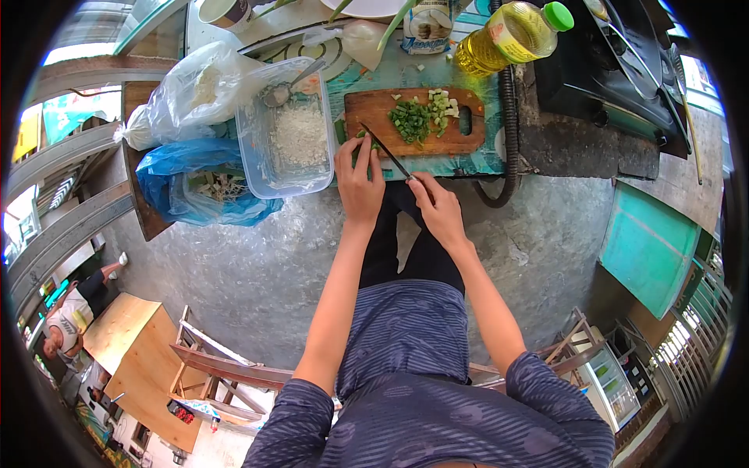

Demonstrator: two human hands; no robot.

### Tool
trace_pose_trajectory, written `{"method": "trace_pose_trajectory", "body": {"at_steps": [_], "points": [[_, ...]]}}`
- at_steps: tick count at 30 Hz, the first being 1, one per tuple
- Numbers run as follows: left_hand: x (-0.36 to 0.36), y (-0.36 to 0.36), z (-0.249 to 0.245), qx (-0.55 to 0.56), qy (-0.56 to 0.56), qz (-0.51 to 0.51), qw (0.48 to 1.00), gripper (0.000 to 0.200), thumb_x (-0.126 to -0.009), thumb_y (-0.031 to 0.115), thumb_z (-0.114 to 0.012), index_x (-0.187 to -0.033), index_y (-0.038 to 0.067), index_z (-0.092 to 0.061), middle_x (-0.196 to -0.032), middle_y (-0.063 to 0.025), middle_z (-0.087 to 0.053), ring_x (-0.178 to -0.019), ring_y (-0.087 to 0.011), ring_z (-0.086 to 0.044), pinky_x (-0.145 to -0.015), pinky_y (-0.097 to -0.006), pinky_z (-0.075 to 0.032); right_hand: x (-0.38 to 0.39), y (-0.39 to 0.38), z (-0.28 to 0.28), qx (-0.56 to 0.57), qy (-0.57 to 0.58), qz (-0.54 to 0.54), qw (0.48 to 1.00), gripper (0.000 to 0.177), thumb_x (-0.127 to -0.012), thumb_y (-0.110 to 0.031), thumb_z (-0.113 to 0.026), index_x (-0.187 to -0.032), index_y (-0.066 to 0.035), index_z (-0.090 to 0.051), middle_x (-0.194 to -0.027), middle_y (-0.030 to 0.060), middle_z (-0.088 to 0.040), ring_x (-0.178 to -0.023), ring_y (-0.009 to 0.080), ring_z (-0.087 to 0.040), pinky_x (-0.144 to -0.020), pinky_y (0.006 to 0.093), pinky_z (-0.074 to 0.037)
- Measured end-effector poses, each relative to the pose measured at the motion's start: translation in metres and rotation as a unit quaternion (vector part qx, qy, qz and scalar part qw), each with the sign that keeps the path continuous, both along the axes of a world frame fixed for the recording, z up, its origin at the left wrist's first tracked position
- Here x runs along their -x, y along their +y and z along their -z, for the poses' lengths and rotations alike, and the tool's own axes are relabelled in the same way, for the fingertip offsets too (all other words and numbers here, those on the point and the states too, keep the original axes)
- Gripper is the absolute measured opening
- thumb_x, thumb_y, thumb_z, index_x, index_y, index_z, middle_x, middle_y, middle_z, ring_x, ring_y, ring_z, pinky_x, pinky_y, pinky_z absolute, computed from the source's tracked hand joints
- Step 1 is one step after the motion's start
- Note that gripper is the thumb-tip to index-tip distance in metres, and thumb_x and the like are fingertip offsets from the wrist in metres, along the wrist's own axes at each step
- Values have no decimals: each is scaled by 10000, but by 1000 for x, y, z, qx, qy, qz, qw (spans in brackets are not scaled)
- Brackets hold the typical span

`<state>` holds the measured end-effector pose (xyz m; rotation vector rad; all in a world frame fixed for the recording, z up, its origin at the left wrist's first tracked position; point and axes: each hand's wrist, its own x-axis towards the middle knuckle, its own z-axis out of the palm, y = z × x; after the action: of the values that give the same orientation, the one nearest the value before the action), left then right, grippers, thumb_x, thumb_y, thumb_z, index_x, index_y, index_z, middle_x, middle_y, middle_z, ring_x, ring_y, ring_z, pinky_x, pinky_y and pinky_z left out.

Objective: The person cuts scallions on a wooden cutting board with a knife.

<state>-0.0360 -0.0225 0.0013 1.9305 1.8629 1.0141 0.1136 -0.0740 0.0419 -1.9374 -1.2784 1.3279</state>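
Observation:
My right hand (437, 204) grips the handle of a dark knife (384, 150) whose blade angles up across the left end of a wooden cutting board (460, 142). My left hand (359, 183) rests at the board's near left corner, its fingers pressed on green onion stalks (355, 139) beside the blade. A pile of chopped green onion (420, 118) lies in the middle of the board.
A clear plastic tub of white grains (290, 140) with a spoon stands left of the board. Plastic bags (195, 183) lie further left. A yellow oil bottle (511, 35) and a dark stove (616, 70) sit behind. A person (74, 308) crouches at lower left.

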Motion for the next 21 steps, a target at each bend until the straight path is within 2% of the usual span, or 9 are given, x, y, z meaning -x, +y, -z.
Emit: {"method": "trace_pose_trajectory", "body": {"at_steps": [4, 8, 14, 17, 21], "points": [[2, -1, -3, 15, -11, -7, 1000, 268, -912, 29, -661, -1178, 0, -670, -1163, -121, -625, -1111, -318, -586, -925, -426, -492, 0, 2, -1, 9, -5, -10, 1000, 356, -1011, -412, -530, -1158, -115, -658, -633, 104, -606, -605, 286, -632, -600, 363, -452], [0, 1, -9, 44, -82, -40, 995, 252, -905, 46, -681, -1153, 1, -675, -1191, -132, -655, -1147, -323, -598, -942, -423, -492, 2, 4, -3, 17, -7, -6, 1000, 351, -1010, -407, -531, -1162, -115, -653, -656, 104, -624, -626, 295, -644, -616, 365, -463], [3, -2, -6, 16, -64, -11, 998, 251, -899, 39, -686, -1147, -3, -677, -1229, -120, -653, -1187, -308, -594, -986, -420, -492, 5, 6, -6, 13, -2, 9, 1000, 354, -1014, -402, -526, -1169, -108, -648, -680, 109, -641, -655, 303, -658, -641, 362, -475], [0, -2, -6, -1, -47, -27, 999, 266, -892, 28, -701, -1158, 26, -695, -1213, -115, -670, -1162, -300, -621, -944, -403, -522, 5, 2, 0, 16, -1, 22, 1000, 356, -1016, -397, -523, -1174, -102, -646, -676, 107, -637, -651, 290, -659, -637, 359, -473], [-3, -4, -7, 7, -53, -32, 998, 300, -907, 37, -688, -1206, 23, -676, -1245, -121, -656, -1197, -303, -607, -959, -404, -518, 7, 0, 4, 25, 8, 35, 999, 359, -1019, -397, -520, -1177, -100, -647, -660, 95, -624, -629, 248, -648, -623, 341, -463]]}}
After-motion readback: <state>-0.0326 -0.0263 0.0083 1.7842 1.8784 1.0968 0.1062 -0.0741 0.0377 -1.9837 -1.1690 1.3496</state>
